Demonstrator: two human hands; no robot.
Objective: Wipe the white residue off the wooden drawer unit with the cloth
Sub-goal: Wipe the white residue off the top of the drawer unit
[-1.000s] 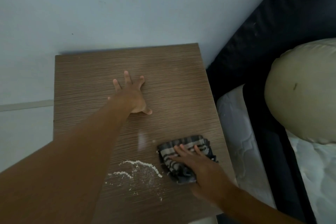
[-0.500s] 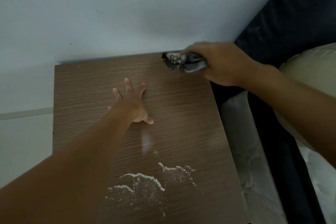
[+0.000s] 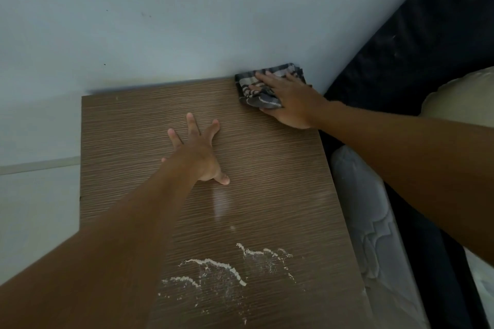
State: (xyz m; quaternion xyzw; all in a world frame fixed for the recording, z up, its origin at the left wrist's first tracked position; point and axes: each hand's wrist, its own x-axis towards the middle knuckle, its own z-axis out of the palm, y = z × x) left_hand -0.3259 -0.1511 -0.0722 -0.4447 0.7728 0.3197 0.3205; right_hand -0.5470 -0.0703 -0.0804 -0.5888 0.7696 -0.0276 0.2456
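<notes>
1. No hand was on the white residue (image 3: 213, 264). It lay nearest, in thin streaks and specks by the front edge of the wooden drawer unit (image 3: 267, 168).
2. Farther in, the left hand (image 3: 199, 157) rested flat on the middle of the top, fingers spread and straight, holding nothing. It seemed to be bracing.
3. Farthest, at the back right corner against the wall (image 3: 187, 21), the right hand (image 3: 291, 99) pressed the cloth (image 3: 251, 93) onto the wood. Its fingers lay straight across the striped fabric, not closed round it.
4. The step in hand looked like the start of a stroke from the back — the cloth sat well apart from the residue.
5. The next move likely called for dragging the cloth forward under steady pressure, past the left hand and over the streaks, without scattering the powder off the front edge.
</notes>
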